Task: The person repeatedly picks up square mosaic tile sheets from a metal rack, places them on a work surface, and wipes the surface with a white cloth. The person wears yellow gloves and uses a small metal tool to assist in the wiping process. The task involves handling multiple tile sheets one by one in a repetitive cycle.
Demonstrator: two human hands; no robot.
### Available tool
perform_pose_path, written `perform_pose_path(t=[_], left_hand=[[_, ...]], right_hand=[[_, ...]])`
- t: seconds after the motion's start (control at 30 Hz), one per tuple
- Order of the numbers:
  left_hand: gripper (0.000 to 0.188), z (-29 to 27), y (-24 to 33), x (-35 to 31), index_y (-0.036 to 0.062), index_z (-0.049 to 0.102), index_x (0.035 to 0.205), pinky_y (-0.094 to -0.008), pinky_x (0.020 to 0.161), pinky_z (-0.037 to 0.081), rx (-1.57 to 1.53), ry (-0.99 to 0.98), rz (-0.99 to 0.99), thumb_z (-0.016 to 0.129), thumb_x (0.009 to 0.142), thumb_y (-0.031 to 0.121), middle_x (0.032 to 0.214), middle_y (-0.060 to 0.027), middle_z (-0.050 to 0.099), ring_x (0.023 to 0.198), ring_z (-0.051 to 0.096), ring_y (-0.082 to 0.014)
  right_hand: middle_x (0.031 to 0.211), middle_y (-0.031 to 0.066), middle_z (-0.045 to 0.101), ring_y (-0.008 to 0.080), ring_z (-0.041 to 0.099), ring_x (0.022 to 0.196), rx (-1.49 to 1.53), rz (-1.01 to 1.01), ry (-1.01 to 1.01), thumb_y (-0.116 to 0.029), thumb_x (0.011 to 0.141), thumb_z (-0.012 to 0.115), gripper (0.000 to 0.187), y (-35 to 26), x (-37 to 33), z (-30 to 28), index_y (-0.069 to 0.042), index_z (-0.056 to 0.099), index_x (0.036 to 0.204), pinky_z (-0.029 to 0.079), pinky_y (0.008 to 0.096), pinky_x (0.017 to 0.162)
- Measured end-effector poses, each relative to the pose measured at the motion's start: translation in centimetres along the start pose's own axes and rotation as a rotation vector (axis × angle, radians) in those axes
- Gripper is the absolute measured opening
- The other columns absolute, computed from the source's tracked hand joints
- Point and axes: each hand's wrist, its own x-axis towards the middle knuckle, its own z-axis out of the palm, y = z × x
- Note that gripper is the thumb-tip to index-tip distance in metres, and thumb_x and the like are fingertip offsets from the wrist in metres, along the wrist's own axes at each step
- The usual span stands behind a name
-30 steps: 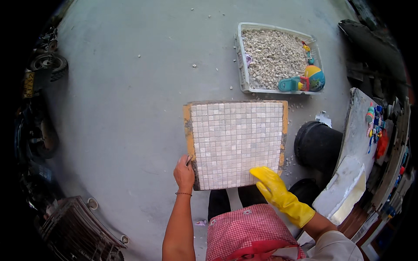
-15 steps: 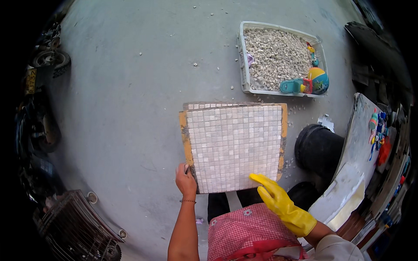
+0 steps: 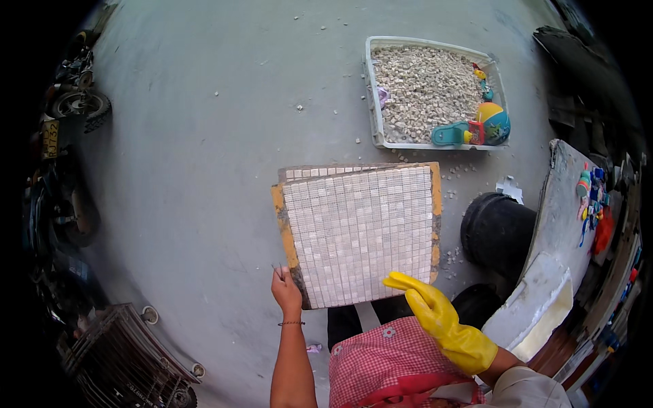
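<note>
A square board (image 3: pixel 282 214) with yellow edges lies on the grey concrete floor, covered by a sheet of small white mosaic tiles (image 3: pixel 360 234). My bare left hand (image 3: pixel 286 289) grips the board's near left corner. My right hand (image 3: pixel 435 316), in a yellow rubber glove, rests with fingers spread on the near right edge of the tile sheet. A row of tiles at the far edge sits slightly offset from the sheet.
A white tray (image 3: pixel 373 102) of loose tile pieces holds a colourful ball (image 3: pixel 493 122) and a teal scoop (image 3: pixel 450 134). A black bucket (image 3: pixel 496 231) and a white slab (image 3: pixel 554 224) stand to the right. Motorbikes (image 3: pixel 68 136) and a wire crate (image 3: pixel 115 353) sit left.
The board with its tile sheet has shifted a little toward me and tilted slightly. Both hands moved lower with it.
</note>
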Motion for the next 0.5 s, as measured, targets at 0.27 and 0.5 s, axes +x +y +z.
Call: perform_pose_path(t=[0.27,0.5], left_hand=[[0.035,-2.4,-0.7,-2.9,0.0001,0.054,0.095,-0.0290,0.075,0.042,-0.667,-0.414,-0.259,0.055,0.090,0.034,0.094,-0.0025,0.059,0.084,0.051,-0.0113],[0.071,-4.0,2.6,-4.7,-0.0006,0.042,0.127,-0.0319,0.096,0.038,-0.886,-0.834,-0.478,0.072,0.076,0.037,0.122,-0.0077,0.052,0.112,0.049,-0.0185]], right_hand=[[0.127,0.0158,0.050,0.0250,0.049,0.118,0.094,-0.102,0.134,-0.022,0.097,0.039,0.036,-1.0,-1.7,-1.4,-0.001,0.048,0.125,0.032,0.0326,0.104],[0.128,0.0173,0.049,0.0246,0.051,0.116,0.382,-0.034,0.206,-0.028,0.097,0.039,0.040,-3.1,-2.5,-2.7,-0.001,0.047,0.125,0.033,0.0341,0.104]])
